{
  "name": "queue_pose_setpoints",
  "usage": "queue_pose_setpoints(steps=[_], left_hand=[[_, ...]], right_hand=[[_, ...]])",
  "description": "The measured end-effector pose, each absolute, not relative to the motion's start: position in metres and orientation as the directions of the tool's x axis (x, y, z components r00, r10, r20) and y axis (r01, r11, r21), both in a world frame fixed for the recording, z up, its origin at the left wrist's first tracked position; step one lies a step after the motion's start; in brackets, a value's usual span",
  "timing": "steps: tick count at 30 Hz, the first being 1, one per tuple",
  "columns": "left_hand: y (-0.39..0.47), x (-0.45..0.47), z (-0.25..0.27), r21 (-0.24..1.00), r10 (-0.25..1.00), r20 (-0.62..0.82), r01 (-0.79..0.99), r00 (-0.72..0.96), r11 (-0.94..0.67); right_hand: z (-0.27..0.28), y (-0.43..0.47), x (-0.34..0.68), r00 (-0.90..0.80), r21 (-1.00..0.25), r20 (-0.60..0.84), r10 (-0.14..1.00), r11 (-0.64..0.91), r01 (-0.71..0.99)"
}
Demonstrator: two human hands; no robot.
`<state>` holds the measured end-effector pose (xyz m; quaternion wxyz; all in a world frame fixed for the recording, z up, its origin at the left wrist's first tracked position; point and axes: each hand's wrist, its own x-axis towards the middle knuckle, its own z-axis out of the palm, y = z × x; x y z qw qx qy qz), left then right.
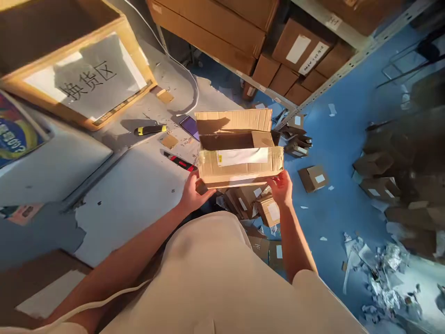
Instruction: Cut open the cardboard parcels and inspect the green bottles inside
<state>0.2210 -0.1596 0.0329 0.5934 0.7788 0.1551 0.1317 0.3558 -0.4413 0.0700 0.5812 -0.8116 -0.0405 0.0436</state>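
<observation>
- Fingers of the left hand (193, 192) were curled under the near-left bottom corner of the box (239, 160), clamped on its edge; fingers of the right hand (282, 186) gripped the near-right bottom corner the same way.
- Box was held up between both hands, above the bench (139, 185) edge and a heap of small cartons (257, 204) on the floor (344, 139).
- As for progress, judging from how it lay: the top flaps stood open, the far flap upright, and the inside looked dark and possibly empty, though I could not tell for sure; so opening seemed done, and whatever came after was not yet shown.
- Left on the bench, a yellow-and-black cutter (150, 130) lay apart, with a red-and-black tool (181, 162) and a glossy phone (190, 126) nearer the box.
- Box was worn corrugated cardboard, rectangular, creased at its corners, with a white label (241, 156) and tape across the near face.
- Bench surface was grey, chipped and flaking.
- Right, the floor was blue and smooth, strewn with crumpled paper (385, 278).
</observation>
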Motion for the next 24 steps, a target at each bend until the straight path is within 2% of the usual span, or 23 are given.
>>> queue_pose_setpoints(steps=[3, 9, 11, 15, 17, 19, 23, 24], left_hand=[[-0.202, 0.265, 0.009, 0.993, 0.094, -0.102, 0.107, 0.99, -0.051], [-0.272, 0.333, -0.071, 0.908, -0.227, -0.362, 0.397, 0.904, 0.135], [-0.29, 0.349, -0.096, 0.847, -0.254, -0.411, 0.47, 0.876, 0.249], [-0.297, 0.359, -0.12, 0.759, -0.191, -0.44, 0.477, 0.878, 0.444], [-0.275, 0.347, -0.118, 0.784, -0.169, -0.407, 0.438, 0.898, 0.44], [-0.239, 0.328, -0.106, 0.858, -0.092, -0.336, 0.345, 0.937, 0.381], [-0.154, 0.275, -0.073, 0.957, 0.202, -0.289, 0.279, 0.936, 0.079], [-0.135, 0.261, -0.067, 0.956, 0.328, -0.274, 0.293, 0.904, -0.01]], right_hand=[[0.047, -0.499, 0.346, 0.992, -0.883, -0.088, -0.094, -0.454, -0.122], [-0.023, -0.55, 0.336, 0.929, -0.743, -0.185, -0.32, -0.573, -0.345], [-0.042, -0.555, 0.341, 0.908, -0.706, -0.199, -0.369, -0.589, -0.394], [-0.064, -0.548, 0.36, 0.897, -0.662, -0.207, -0.391, -0.619, -0.423], [-0.071, -0.529, 0.375, 0.914, -0.657, -0.208, -0.347, -0.643, -0.394], [-0.076, -0.496, 0.393, 0.955, -0.676, -0.184, -0.231, -0.676, -0.294], [-0.083, -0.403, 0.436, 0.982, -0.689, -0.084, 0.168, -0.722, 0.064], [-0.083, -0.377, 0.447, 0.961, -0.682, -0.063, 0.269, -0.715, 0.155]])
